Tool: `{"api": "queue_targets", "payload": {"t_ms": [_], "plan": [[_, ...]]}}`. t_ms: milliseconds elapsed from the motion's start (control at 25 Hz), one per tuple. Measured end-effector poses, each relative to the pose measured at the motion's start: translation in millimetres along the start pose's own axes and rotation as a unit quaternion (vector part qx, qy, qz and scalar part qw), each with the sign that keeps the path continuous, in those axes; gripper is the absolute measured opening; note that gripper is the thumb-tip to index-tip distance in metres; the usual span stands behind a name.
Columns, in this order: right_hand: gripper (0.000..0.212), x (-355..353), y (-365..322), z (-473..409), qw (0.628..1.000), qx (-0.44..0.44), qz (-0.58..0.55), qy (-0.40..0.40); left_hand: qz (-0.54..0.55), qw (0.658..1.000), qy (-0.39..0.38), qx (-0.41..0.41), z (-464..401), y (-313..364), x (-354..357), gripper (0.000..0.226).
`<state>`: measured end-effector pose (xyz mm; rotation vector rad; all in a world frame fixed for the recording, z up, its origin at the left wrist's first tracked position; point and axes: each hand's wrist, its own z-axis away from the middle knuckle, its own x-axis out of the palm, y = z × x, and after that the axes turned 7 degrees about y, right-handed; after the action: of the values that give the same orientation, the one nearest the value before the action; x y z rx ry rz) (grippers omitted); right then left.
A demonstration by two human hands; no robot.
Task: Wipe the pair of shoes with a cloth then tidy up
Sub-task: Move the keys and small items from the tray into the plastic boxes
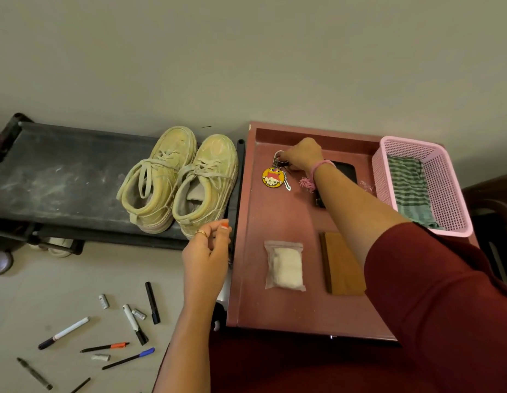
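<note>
The right hand (pixel 302 154) reaches far across the red tray (pixel 246 251), arm outstretched, fingers curled and pinching the keyring (pixel 278 173) with its one yellow cartoon fob. The left hand (pixel 207 248) hovers near the tray's edge, fingers loosely curled, holding nothing. Two pale shoes (pixel 178 177) sit side by side on the black rack (pixel 62 171). One green striped cloth (pixel 409 188) lies in the pink basket (pixel 456 194). One bag (pixel 285 265) and one wooden block (pixel 341 265) rest on the tray. Pens (pixel 133 323) lie scattered on the floor.
</note>
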<state>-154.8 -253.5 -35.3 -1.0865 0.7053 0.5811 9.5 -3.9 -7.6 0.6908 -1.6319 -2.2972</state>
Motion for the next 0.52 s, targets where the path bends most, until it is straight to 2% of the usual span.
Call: {"api": "queue_targets", "payload": {"t_ms": [120, 280, 520], "plan": [[0.034, 0.6, 0.9, 0.0, 0.999, -0.016, 0.035, -0.018, -0.013, 1.000, 0.003, 0.012, 0.8, -0.2, 0.4, 0.017], [0.035, -2.7, 9.5, 7.4, 0.999, -0.032, -0.014, -0.013, -0.019, 1.000, 0.001, 0.017, 1.5, 0.0, 3.0, 0.017], [0.007, -30.7, 11.1, 35.5, 0.991, -0.133, -0.022, -0.007, -0.035, 0.999, 0.010, 0.023, 4.4, -0.4, 5.1, 0.015]]}}
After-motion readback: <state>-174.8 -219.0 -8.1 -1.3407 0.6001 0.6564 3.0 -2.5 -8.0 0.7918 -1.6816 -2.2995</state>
